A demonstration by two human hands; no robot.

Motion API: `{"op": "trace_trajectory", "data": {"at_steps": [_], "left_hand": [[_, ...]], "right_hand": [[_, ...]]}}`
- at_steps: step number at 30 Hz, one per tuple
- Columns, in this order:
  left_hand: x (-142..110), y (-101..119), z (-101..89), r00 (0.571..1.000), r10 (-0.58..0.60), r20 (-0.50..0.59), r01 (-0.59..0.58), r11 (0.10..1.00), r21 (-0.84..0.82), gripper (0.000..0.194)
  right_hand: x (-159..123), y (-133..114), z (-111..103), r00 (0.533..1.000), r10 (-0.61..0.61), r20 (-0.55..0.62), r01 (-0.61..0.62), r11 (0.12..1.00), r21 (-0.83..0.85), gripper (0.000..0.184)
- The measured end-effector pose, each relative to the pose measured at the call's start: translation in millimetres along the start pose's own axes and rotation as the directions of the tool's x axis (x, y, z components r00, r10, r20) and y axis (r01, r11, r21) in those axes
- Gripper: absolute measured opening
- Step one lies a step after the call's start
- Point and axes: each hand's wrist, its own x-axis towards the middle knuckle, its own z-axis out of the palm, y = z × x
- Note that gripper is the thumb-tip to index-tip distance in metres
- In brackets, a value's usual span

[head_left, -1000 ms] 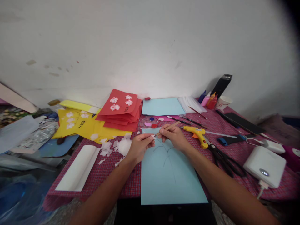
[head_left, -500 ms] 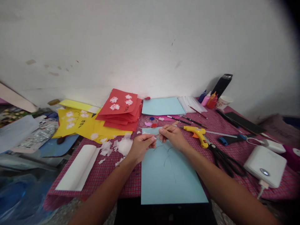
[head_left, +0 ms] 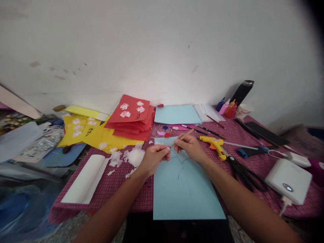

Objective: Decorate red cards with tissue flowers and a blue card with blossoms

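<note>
My left hand point(head_left: 156, 157) hovers over the upper part of a light blue sheet point(head_left: 187, 202), fingertips pinched on a small scrap of white paper point(head_left: 168, 148). Beside it, my right hand point(head_left: 191, 147) is closed around a thin tan wooden stick point(head_left: 188, 132), its lower tip angled down to the scrap. Dark curved pencil-like lines run across the blue sheet below both hands. Torn white paper pieces point(head_left: 136, 157) lie to the left of my left hand. Just beyond the hands sit small dabs of pink, blue and red paint point(head_left: 167, 135).
A yellow glue gun point(head_left: 213, 141), black-handled scissors point(head_left: 246, 173) and a white power bank point(head_left: 290, 180) lie at right. Red cards point(head_left: 131, 116) and yellow sheets point(head_left: 98, 136) bear white blossoms at left. Folded white paper point(head_left: 84, 180) lies near the front left; paint bottles point(head_left: 230, 109) stand at back right.
The stick and my right hand have shifted slightly, the stick's tip now showing at the scrap. My left hand still pinches the scrap. The whole view has moved a little.
</note>
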Motion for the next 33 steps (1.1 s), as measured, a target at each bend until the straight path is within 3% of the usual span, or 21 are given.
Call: {"op": "trace_trajectory", "data": {"at_steps": [3,10,19,27,33], "left_hand": [[0.6,-1.7,0.1,1.0,0.015,0.004,-0.015,1.0,0.019,0.033],[3.0,-3.6,-0.1,0.997,0.06,-0.051,-0.054,0.994,0.096,0.031],[3.4,-5.5,-1.6,0.992,0.122,-0.019,-0.115,0.968,0.224,0.024],[3.1,-5.0,-1.4,0.991,0.132,0.005,-0.129,0.967,0.22,0.03],[1.4,-5.4,-1.2,0.993,0.118,0.009,-0.117,0.973,0.199,0.033]], "right_hand": [[-0.6,3.7,1.4,1.0,0.027,-0.012,-0.026,0.997,0.075,0.021],[-0.5,6.1,3.2,0.993,0.114,0.006,-0.113,0.978,0.174,0.026],[-0.9,3.9,6.2,0.994,0.084,-0.065,-0.085,0.996,0.001,0.034],[0.2,-0.2,8.9,0.981,0.164,-0.102,-0.16,0.986,0.045,0.04],[0.6,2.0,8.1,0.978,0.161,-0.133,-0.147,0.983,0.111,0.039]]}}
